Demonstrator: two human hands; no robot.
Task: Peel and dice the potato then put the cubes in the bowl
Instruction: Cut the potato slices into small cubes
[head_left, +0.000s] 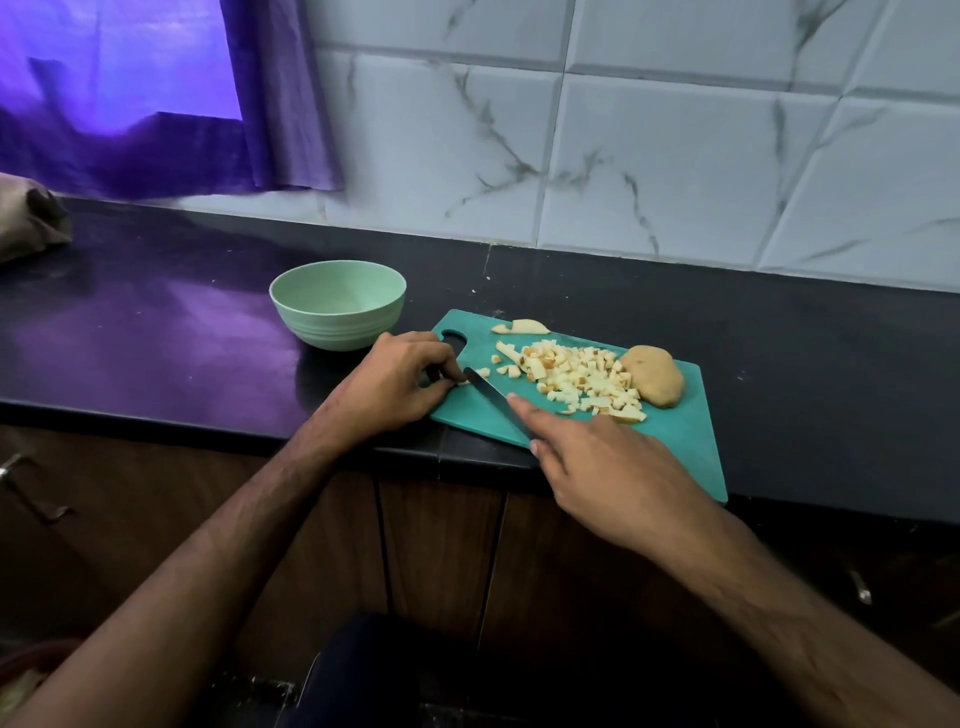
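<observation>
The right hand (613, 467) grips the black knife (493, 397) at the teal cutting board's (691, 441) near edge, the left hand (395, 384) pinches a stray piece to steady it, diced potato cubes (576, 376) mid-board, unpeeled potato (653, 383) beside, green bowl (337, 304) beyond.

Knife (493, 397) handle hidden under right hand (613, 467); brown bundle (31, 218) cut off at left edge of frame

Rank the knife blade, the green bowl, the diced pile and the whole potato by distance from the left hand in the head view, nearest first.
From the left hand:
1. Knife blade, just right of its fingertips.
2. Green bowl, just behind the hand, off the board.
3. Diced pile, mid-board to the right.
4. Whole potato, beyond the pile, farthest right.
</observation>
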